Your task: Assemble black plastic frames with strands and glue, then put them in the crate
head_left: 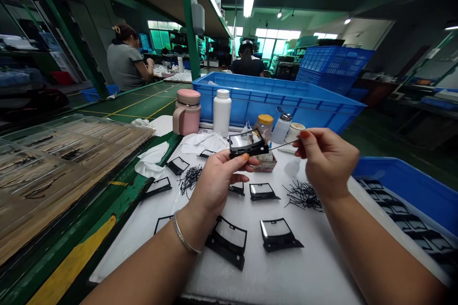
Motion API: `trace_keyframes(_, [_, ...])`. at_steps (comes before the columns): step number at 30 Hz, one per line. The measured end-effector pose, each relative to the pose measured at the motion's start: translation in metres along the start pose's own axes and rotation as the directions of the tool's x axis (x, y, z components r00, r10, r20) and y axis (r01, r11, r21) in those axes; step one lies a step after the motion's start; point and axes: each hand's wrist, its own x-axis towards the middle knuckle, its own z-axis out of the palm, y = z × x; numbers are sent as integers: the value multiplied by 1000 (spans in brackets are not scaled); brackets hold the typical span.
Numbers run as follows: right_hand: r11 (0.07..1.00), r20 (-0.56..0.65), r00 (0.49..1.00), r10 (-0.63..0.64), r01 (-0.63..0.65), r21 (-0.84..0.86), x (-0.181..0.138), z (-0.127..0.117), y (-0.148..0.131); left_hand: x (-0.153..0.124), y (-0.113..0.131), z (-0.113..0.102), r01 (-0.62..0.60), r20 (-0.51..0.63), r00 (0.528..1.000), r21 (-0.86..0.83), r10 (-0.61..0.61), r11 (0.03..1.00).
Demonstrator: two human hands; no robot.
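Observation:
My left hand (pixel 218 174) is closed on a black plastic frame (pixel 250 147) with a clear window, lifted above the white work surface (pixel 232 286). To its right, my right hand (pixel 324 159) pinches a thin, straight rod (pixel 281 146). The rod's far end reaches the right edge of the held frame; whether it touches cannot be made out. Similar frames lie below, including one at the front (pixel 229 243), one to the right (pixel 279 234) and one farther back (pixel 263 191). Piles of short black strips rest on the left (pixel 191 178) and right (pixel 305 195).
A pink mug (pixel 188 114), a white bottle (pixel 222 112), a yellow-lidded jar (pixel 265 126) and a pump bottle (pixel 282 127) line the back. Behind them stands a blue crate (pixel 279 97). Another blue bin (pixel 411 186) holds frames at right. Two people sit farther off.

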Motion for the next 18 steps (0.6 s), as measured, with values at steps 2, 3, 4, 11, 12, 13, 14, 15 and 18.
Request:
trace_keyframes(2, [987, 88, 993, -75, 87, -133, 1, 7, 4, 0, -1, 0, -12, 6, 1000, 7, 12, 1000])
trace_keyframes(3, [973, 152, 984, -99, 127, -191, 2, 11, 6, 0, -1, 0, -18, 9, 1000, 7, 18, 1000])
trace_keyframes(4, [958, 218, 970, -110, 162, -238, 3, 15, 8, 0, -2, -1, -23, 12, 1000, 6, 23, 1000])
trace_keyframes(11, [934, 433, 900, -46, 193, -302, 13, 24, 6, 1, -5, 0, -92, 83, 993, 116, 82, 989])
trace_keyframes(12, [943, 413, 911, -24, 158, -294, 15, 21, 2, 1, -5, 0, -106, 95, 991, 148, 93, 983])
trace_keyframes(13, [955, 386, 923, 10, 105, -277, 17, 17, -3, 0, -5, 1, -122, 111, 988, 187, 103, 975])
trace_keyframes(14, [968, 366, 929, 57, 39, -247, 18, 11, -9, -1, -4, 2, -140, 132, 985, 229, 112, 963])
trace_keyframes(15, [978, 365, 925, 109, -32, -208, 20, 5, -14, -2, -4, 3, -162, 156, 980, 273, 123, 948])
trace_keyframes(18, [980, 456, 868, 197, -162, -115, 19, -17, -28, -6, -4, 5, -251, 226, 960, 445, 163, 860])
